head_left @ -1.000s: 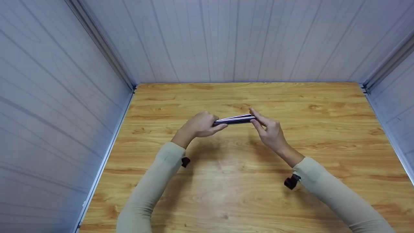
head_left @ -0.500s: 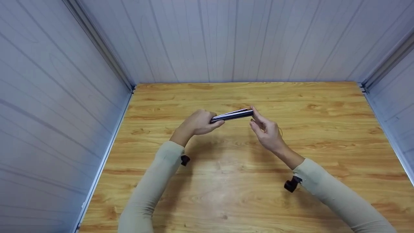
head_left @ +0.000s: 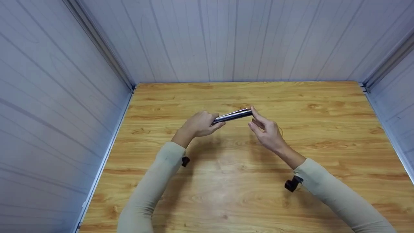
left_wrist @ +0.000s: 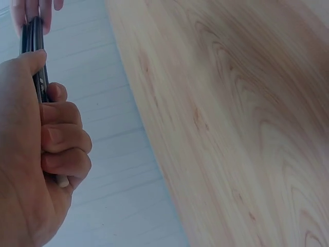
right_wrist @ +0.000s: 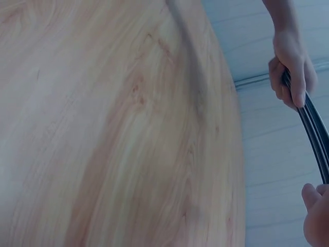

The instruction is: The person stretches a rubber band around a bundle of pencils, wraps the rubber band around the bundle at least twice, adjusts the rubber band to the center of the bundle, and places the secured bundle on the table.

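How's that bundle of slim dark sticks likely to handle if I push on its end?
Probably stiff: the bundle reaches out from the left hand without visible sag in the head view. It may be slippery, given the shiny streaks along it. The sticks could slide against one another, since they show as separate lengths side by side.

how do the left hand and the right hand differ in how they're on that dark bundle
The left hand curls its fingers round one end of the dark bundle; the right hand has straighter fingers at the other end.
The left hand's thumb lies against the bundle; the right hand's thumb stands apart from it.
Both hands are bare, below pale sleeves.
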Demonstrator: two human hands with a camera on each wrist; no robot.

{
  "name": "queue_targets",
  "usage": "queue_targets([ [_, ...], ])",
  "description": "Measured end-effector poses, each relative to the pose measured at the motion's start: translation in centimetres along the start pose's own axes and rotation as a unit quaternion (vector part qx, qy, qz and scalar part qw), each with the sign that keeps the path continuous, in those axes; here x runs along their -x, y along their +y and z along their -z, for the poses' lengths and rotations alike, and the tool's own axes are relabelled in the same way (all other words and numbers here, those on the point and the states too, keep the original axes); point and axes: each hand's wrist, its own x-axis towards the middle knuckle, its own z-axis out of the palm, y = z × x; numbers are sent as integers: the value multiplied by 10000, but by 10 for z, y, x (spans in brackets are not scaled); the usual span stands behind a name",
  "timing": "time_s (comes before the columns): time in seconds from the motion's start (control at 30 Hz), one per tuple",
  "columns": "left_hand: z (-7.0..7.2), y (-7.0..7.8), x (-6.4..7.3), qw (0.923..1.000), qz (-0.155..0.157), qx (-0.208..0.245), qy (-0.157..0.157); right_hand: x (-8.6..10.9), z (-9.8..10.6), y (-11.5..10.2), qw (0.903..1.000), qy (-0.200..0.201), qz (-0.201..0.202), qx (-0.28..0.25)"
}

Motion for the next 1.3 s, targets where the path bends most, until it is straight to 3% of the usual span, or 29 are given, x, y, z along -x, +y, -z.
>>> queue_targets([
  [0.23, 6, -1, 0, 9991, 7, 399, -169, -2, 2, -5, 9998, -35, 42, -204],
  [0.43, 7, 1, -4, 9980, 153, 466, -410, 0, 1, -5, 9996, -16, 258, -88],
  [0.67, 4, -1, -4, 9971, 231, 626, -373, 1, 5, -3, 9985, -133, 65, -536],
  [0.87, 5, -1, -3, 9967, 260, 695, -327, 2, 6, -3, 9972, -406, 172, -611],
  [1.03, 3, -2, -2, 9972, 176, 675, -283, 4, 23, 3, 9969, -546, 319, -464],
  [1.3, 2, -10, 5, 9969, 389, 616, -314, 12, 59, 27, 9996, -179, 211, 99],
])
